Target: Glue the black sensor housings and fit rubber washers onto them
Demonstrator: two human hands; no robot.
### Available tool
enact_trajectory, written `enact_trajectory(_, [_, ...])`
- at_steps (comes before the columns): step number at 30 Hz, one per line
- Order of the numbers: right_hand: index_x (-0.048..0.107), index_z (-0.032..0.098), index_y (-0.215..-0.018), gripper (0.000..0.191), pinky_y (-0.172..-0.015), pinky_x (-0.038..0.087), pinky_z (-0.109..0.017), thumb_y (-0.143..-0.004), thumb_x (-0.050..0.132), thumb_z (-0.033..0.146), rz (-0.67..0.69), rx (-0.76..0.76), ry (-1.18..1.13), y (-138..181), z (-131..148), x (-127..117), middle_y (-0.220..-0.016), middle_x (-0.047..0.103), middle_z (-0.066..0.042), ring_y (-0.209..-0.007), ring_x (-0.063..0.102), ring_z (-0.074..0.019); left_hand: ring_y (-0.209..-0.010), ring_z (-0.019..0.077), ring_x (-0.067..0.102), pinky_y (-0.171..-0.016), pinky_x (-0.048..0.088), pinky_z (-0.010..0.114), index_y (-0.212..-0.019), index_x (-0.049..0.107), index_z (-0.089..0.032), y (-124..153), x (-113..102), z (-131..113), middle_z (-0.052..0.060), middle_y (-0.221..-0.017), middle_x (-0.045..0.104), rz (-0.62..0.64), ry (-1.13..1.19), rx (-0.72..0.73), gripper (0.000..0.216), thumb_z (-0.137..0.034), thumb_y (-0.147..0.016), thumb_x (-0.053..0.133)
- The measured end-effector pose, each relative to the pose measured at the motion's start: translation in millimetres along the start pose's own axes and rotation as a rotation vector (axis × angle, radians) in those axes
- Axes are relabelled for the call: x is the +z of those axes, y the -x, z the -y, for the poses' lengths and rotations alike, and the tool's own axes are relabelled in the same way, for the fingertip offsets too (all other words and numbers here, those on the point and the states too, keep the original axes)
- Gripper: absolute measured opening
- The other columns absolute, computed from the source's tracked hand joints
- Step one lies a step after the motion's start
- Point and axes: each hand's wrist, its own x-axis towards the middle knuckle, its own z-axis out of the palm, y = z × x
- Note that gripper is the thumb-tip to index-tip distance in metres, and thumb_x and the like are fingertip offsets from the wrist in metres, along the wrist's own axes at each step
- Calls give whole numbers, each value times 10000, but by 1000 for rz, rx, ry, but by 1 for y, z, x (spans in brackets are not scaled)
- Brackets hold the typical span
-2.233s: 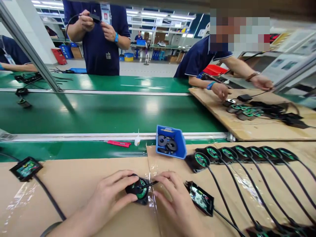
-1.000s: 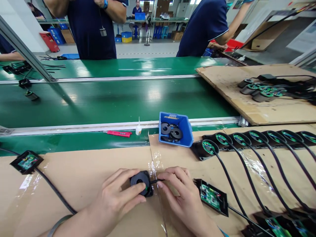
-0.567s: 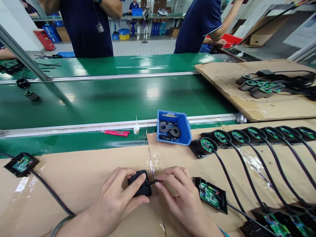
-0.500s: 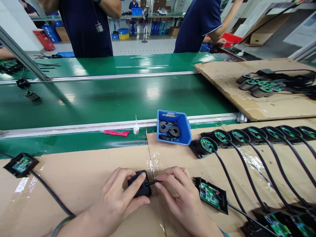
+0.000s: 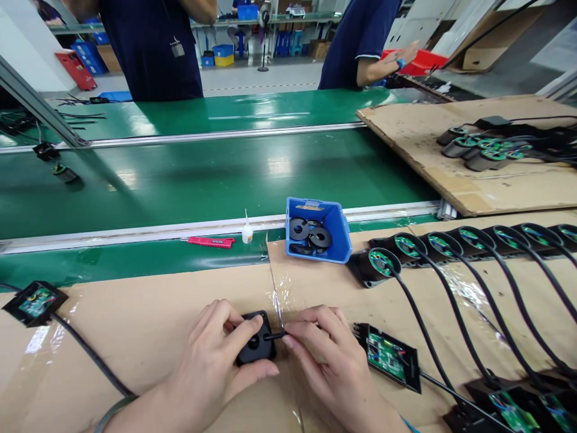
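Observation:
My left hand (image 5: 211,364) grips a small black round housing (image 5: 253,346) on the cardboard sheet (image 5: 148,319), thumb and fingers pressing on its black top. My right hand (image 5: 331,367) pinches the thin black cable (image 5: 276,335) where it leaves the housing's right side. An open black case with a green circuit board (image 5: 391,357) lies just right of my right hand, its cord running off to the lower right.
A blue bin (image 5: 339,233) of black rings stands behind my hands. A row of black housings with green boards (image 5: 451,248) and cords lies to the right. A red cutter (image 5: 210,242) and a small glue bottle (image 5: 246,231) rest by the green conveyor (image 5: 202,174). Two people stand across the belt.
The green board seen in the housing earlier is now covered by a black ring; my left fingers press on it. The view has tilted down slightly. The far person's arm has moved.

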Motion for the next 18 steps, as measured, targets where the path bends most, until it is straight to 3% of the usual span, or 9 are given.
enact_trajectory(3, [660,183,-941,138,-683,417,-290,-958,568,82,-13,-13,2,0,-1,0,-858,586,-45,-765,541,-152,-736,209,562,-573,562,334,-1053,643,-155,-2,0,1,66,-871,500,51,72,-80,365,-503,-950,605])
enact_trajectory(7, [669,171,-951,136,-688,424,-291,-955,576,72,-15,-29,-2,0,-1,-1,-855,596,-47,-777,546,-149,-1006,307,577,-737,592,418,-916,637,-179,-5,0,2,120,-1056,514,141,190,-188,280,-369,-809,812])
enact_trajectory(11, [686,136,-976,177,-734,433,-325,-923,560,24,-40,-87,58,-1,4,-6,-884,616,-75,-829,549,-170,-1162,382,516,-801,578,474,-874,626,-186,-7,0,2,146,-1154,506,194,193,-207,286,-312,-754,854])
enact_trajectory(16, [672,75,-1112,314,-623,452,-313,-887,468,-2,105,-278,87,5,14,-4,-825,647,-80,-721,543,-173,-1138,386,532,-835,542,520,-922,644,-197,-1,7,5,153,-1266,473,102,119,-169,374,-329,-688,904])
enact_trajectory(18, [657,46,-1144,332,-579,467,-300,-907,428,2,159,-315,123,7,16,0,-778,650,-68,-667,556,-164,-1146,386,538,-863,532,523,-940,663,-209,0,7,9,147,-1272,489,71,187,-180,459,-448,-646,923])
